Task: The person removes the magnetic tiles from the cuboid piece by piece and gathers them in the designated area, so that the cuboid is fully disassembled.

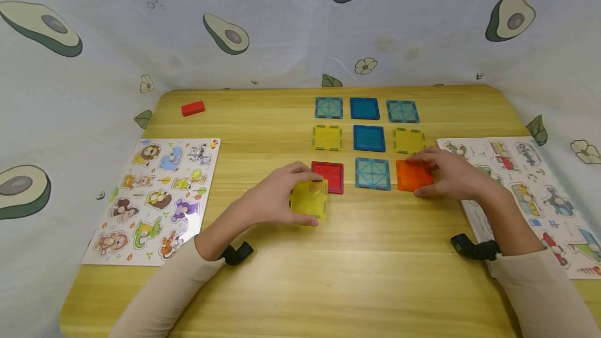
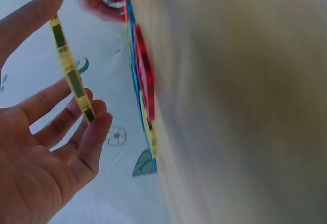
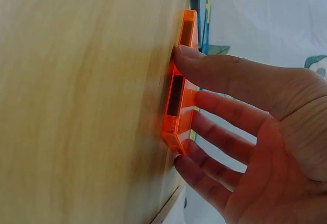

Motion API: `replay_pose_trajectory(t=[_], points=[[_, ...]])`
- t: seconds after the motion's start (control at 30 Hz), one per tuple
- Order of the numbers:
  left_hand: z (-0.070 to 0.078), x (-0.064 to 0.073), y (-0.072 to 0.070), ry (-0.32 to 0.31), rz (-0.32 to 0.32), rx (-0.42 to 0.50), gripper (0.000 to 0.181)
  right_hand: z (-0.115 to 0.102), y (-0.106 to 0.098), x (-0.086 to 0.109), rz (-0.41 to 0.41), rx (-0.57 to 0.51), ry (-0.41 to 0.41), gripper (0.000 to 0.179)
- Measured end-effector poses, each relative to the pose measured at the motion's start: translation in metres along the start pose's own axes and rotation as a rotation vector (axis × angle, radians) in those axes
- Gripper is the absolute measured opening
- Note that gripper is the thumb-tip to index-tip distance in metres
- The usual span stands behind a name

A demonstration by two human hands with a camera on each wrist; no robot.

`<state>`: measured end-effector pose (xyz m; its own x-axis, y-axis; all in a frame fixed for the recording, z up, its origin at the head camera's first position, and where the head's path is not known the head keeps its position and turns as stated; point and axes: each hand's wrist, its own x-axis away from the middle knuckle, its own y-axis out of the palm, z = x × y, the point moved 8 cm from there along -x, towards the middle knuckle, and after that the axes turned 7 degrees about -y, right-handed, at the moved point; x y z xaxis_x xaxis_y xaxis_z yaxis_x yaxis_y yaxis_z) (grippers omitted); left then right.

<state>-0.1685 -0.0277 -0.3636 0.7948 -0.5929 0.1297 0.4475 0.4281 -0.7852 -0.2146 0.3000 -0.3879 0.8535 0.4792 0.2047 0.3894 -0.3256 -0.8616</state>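
My left hand holds a translucent yellow square magnetic tile by its edges, thumb on one side and fingertips on the other. In the left wrist view this yellow tile is raised off the table and seen edge-on. A red square tile lies just beyond it, partly overlapped in the head view. At the right end of the front row, my right hand pinches an orange square tile lying on the table. The right wrist view shows the thumb on the near edge of the orange tile.
Between the red and orange tiles lies a light blue tile. Two rows behind hold dark blue, light blue and yellow tiles. Picture boards flank them, animals left and vehicles right. A red block lies back left.
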Motion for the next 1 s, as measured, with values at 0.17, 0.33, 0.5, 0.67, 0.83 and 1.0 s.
replay_pose_trajectory(t=[0.17,0.33,0.5,0.67,0.83,1.0], points=[[0.01,-0.002,0.024,-0.037,-0.046,-0.066,0.081,0.002,0.001,0.001,-0.004,-0.008,0.014,0.074],[0.022,-0.001,0.04,-0.032,-0.024,-0.113,0.08,0.001,0.0,0.001,-0.002,-0.001,0.008,0.074],[0.025,-0.002,0.053,0.002,-0.003,-0.143,0.08,0.002,0.0,0.001,0.001,-0.001,0.0,0.075],[0.02,-0.005,0.058,-0.011,-0.01,-0.129,0.079,0.002,0.0,0.001,0.001,-0.006,0.006,0.075],[0.018,-0.006,0.059,-0.016,0.001,-0.15,0.08,0.001,0.0,0.001,0.002,-0.018,0.005,0.075],[0.017,-0.006,0.06,-0.015,0.011,-0.169,0.079,0.002,0.0,0.001,0.0,-0.024,0.007,0.076]])
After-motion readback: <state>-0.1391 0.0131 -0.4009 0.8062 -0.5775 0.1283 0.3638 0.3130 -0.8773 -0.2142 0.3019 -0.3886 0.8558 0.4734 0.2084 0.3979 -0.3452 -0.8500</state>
